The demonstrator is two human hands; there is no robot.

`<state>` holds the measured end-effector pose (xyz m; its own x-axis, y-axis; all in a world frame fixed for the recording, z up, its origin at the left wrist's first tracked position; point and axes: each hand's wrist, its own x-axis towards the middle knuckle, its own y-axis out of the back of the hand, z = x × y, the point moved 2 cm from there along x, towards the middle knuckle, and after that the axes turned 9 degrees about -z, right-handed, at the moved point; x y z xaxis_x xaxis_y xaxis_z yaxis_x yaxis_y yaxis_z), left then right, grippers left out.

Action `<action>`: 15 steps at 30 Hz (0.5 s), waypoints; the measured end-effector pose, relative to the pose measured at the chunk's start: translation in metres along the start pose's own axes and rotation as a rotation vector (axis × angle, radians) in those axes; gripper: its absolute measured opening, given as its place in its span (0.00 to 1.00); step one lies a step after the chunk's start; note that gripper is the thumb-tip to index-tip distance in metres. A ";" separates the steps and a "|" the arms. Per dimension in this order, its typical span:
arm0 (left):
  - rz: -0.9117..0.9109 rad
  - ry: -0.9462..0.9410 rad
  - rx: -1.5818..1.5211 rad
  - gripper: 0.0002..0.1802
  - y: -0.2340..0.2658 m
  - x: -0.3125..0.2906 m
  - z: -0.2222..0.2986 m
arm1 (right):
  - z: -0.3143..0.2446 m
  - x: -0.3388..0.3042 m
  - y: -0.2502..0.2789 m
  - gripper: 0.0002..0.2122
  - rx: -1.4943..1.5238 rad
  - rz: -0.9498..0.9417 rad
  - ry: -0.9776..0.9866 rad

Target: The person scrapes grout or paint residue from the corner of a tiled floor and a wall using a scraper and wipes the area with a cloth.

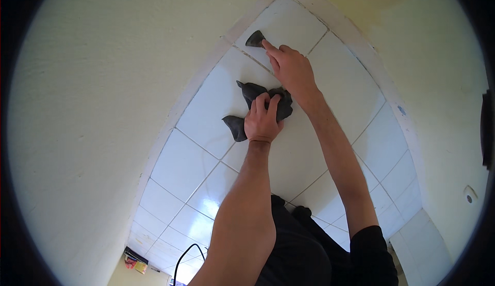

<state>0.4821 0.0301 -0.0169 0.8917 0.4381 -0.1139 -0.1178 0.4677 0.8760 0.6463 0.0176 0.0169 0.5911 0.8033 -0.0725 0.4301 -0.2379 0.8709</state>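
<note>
My right hand (293, 69) grips a scraper (255, 39) with a dark, flared blade. Its index finger stretches along the tool toward the blade, which lies at the white floor tiles near the left wall's base. The scraper's handle is hidden in the hand. Nearer to me, my left hand (263, 117) is closed on a crumpled dark grey cloth (251, 91), pressing it against the tiles. Loose corners of the cloth stick out to the left of the hand.
Two cream walls (113, 95) meet at a far corner, with pale skirting (356, 33) along the tiled floor (330, 79). A black cable (181, 257) curves at the lower left, near small items (135, 261) by the wall. A small fitting (469, 195) sits on the right wall.
</note>
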 end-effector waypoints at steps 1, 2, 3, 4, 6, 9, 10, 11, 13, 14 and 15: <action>-0.002 0.001 -0.002 0.33 0.000 0.001 0.001 | 0.000 0.003 0.000 0.15 -0.001 -0.010 -0.016; 0.021 -0.014 0.007 0.33 0.000 0.002 0.003 | 0.000 0.005 0.000 0.15 -0.003 -0.021 -0.033; 0.046 -0.026 0.024 0.33 0.004 0.002 0.002 | -0.004 0.007 0.000 0.15 0.002 -0.021 -0.031; 0.045 -0.024 0.028 0.33 0.004 0.001 0.000 | -0.008 0.006 -0.001 0.15 -0.018 -0.068 -0.073; -0.014 -0.003 0.011 0.34 0.002 0.000 -0.002 | -0.012 0.008 0.000 0.16 -0.039 -0.118 -0.118; -0.049 0.009 -0.004 0.34 0.003 0.002 -0.002 | -0.013 0.012 0.002 0.16 0.022 -0.120 -0.146; -0.049 0.002 -0.006 0.34 0.001 0.001 -0.002 | -0.012 0.011 0.001 0.17 0.049 -0.131 -0.154; -0.046 0.003 -0.013 0.34 -0.003 -0.002 -0.001 | -0.011 0.012 0.001 0.17 0.076 -0.141 -0.161; -0.043 0.005 -0.004 0.35 0.001 -0.001 -0.003 | -0.019 0.018 0.010 0.16 0.100 -0.149 -0.194; -0.058 0.010 -0.007 0.35 0.002 0.001 -0.003 | -0.022 0.022 0.015 0.15 0.118 -0.162 -0.225; -0.077 0.013 -0.020 0.35 0.001 0.001 -0.001 | -0.022 0.022 0.018 0.14 0.127 -0.178 -0.264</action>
<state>0.4822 0.0317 -0.0162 0.8926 0.4102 -0.1869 -0.0580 0.5157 0.8548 0.6518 0.0429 0.0417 0.6482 0.6731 -0.3561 0.6144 -0.1861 0.7667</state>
